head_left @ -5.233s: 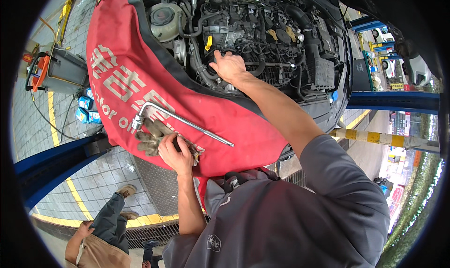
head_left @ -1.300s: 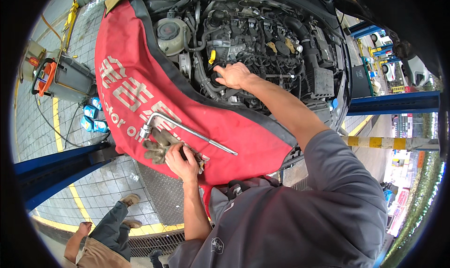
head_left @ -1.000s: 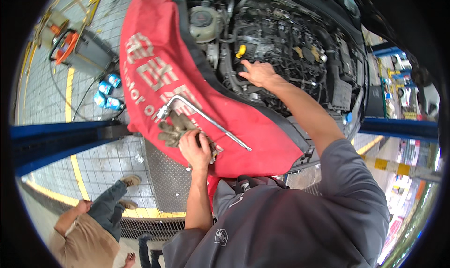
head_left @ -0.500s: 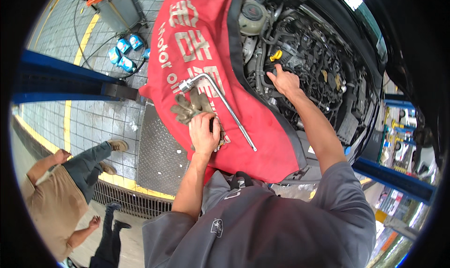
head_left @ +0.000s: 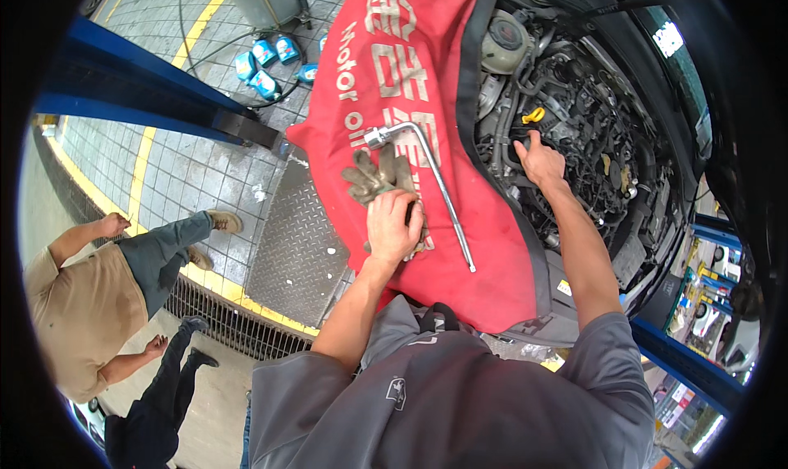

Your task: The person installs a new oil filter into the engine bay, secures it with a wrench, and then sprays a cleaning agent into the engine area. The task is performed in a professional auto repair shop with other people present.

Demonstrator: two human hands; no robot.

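Note:
My left hand lies on a pair of worn grey-brown work gloves, its thumb apart from the other fingers. The gloves rest on a red fender cover. Just above them lies a chrome L-shaped socket wrench, its socket end toward the far left. My right hand reaches into the car's engine bay, thumb and forefinger apart on dark parts near a hose. Its other fingers are partly hidden. Slightly beyond that hand sits a yellow dipstick handle.
A white coolant tank stands at the engine bay's far left corner. Blue lift arms flank the car. Several blue bottles and a cable lie on the tiled floor. Two other people are at the left, one in a tan shirt.
The whole view has shifted, so the car and cover appear further right. Both hands stay at about the same places on the gloves and engine. More of the dark-clothed person shows.

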